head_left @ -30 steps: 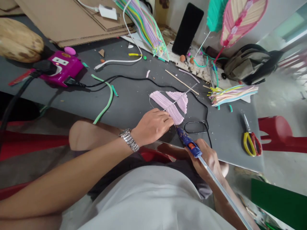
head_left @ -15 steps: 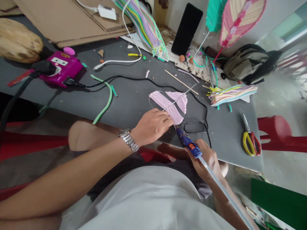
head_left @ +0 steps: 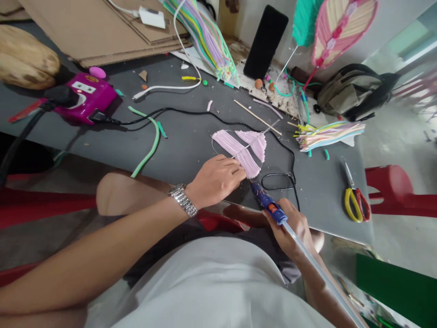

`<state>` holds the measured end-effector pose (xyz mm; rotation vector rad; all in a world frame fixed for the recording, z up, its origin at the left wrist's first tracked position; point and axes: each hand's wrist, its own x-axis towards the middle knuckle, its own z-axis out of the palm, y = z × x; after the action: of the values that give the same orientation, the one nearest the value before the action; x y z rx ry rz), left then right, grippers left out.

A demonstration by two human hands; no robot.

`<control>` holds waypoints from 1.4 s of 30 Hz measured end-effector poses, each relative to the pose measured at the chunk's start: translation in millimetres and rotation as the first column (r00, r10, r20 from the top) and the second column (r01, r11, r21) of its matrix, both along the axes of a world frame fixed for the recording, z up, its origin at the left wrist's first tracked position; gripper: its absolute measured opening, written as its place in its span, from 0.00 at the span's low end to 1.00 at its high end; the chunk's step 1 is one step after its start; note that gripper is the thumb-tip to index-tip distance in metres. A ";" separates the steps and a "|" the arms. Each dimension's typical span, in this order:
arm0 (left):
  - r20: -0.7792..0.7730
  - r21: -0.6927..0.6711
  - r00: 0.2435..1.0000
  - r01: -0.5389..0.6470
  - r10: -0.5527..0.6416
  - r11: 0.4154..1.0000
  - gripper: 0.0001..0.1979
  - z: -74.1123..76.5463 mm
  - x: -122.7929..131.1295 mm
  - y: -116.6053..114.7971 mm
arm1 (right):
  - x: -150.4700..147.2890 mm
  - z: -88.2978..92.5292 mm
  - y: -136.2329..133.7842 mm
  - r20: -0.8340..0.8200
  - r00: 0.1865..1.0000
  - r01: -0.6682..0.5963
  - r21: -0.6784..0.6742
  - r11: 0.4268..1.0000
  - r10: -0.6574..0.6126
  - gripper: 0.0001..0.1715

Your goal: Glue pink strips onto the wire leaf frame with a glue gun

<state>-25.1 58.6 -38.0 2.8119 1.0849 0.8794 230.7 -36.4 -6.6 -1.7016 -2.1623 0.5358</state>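
Observation:
On the grey table lies a leaf-shaped wire frame partly filled with pale pink pipe cleaners point(head_left: 229, 143), a thin stem crossing it. The fingers of my left hand point(head_left: 215, 180) are closed on its near edge, and their tips are partly hidden. My right hand point(head_left: 291, 224) is wrapped round a blue hot glue gun point(head_left: 261, 195), whose nozzle points at the pink leaf's lower edge beside my left fingertips. A long clear glue stick point(head_left: 309, 255) runs out of the gun's back end.
A black cable point(head_left: 201, 112) crosses the table from a purple power socket point(head_left: 87, 98). Scissors point(head_left: 355, 200) lie at the right edge. Bundles of pipe cleaners point(head_left: 331, 135), a thin wooden stick point(head_left: 257, 117), a black phone point(head_left: 265, 42) and finished leaf fans point(head_left: 341, 29) stand or lie farther back.
Both hands, the glue gun and the pink leaf hold almost the same place. The whole view has shifted very slightly.

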 end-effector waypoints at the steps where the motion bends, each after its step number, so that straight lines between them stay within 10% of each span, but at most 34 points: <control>1: -0.001 0.005 1.000 -0.001 0.001 1.000 0.11 -0.1 0.1 0.2 | 1.6 -0.6 -0.7 -0.029 0.999 0.030 -0.021 0.999 -0.030 0.14; 5: -0.014 0.000 1.000 -0.009 0.009 1.000 0.11 -0.1 0.4 0.5 | 14.1 -1.8 -0.9 -0.260 0.918 0.267 -0.153 0.951 -0.300 0.15; 11: 0.031 -0.007 0.999 0.013 -0.013 1.000 0.09 2.4 -0.8 -0.3 | 36.3 6.7 20.6 -0.707 0.446 0.519 -0.295 0.802 -0.549 0.17; 17: 0.058 0.063 0.998 0.031 -0.035 0.998 0.10 2.7 -0.9 0.9 | 72.1 5.9 35.0 -0.659 0.255 0.656 -0.420 0.627 -0.708 0.29; 20: 0.039 0.051 0.999 0.025 -0.027 0.998 0.10 3.0 0.0 0.8 | 91.0 9.1 29.5 -0.576 0.376 0.671 -0.371 0.642 -0.726 0.30; 23: 0.010 0.033 1.000 0.016 -0.016 0.999 0.09 2.0 0.6 0.5 | 86.9 16.4 19.9 -0.334 0.684 0.707 0.087 0.702 -0.648 0.24; 25: -0.004 0.018 1.000 0.010 -0.010 1.000 0.10 1.1 0.5 0.4 | 63.3 19.9 13.9 -0.135 0.840 0.534 0.380 0.755 -0.526 0.16; 28: -0.006 -0.017 1.000 0.002 -0.003 1.000 0.11 1.0 -0.1 0.0 | 6.2 16.7 11.3 0.016 0.995 0.084 0.373 0.924 -0.097 0.06; 31: -0.008 -0.045 1.000 0.004 -0.005 0.999 0.12 2.4 -0.5 -0.3 | -44.0 5.2 20.1 0.244 0.965 -0.178 0.356 0.917 0.093 0.10; 42: -0.004 -0.076 1.000 0.014 -0.014 0.997 0.12 2.1 -0.1 -0.2 | -61.6 -3.3 38.1 0.463 0.884 -0.222 0.279 0.934 0.071 0.13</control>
<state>-25.2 58.4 -35.9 2.7577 1.0738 0.8125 169.0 1.7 -9.9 -1.5922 -2.5334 -0.2068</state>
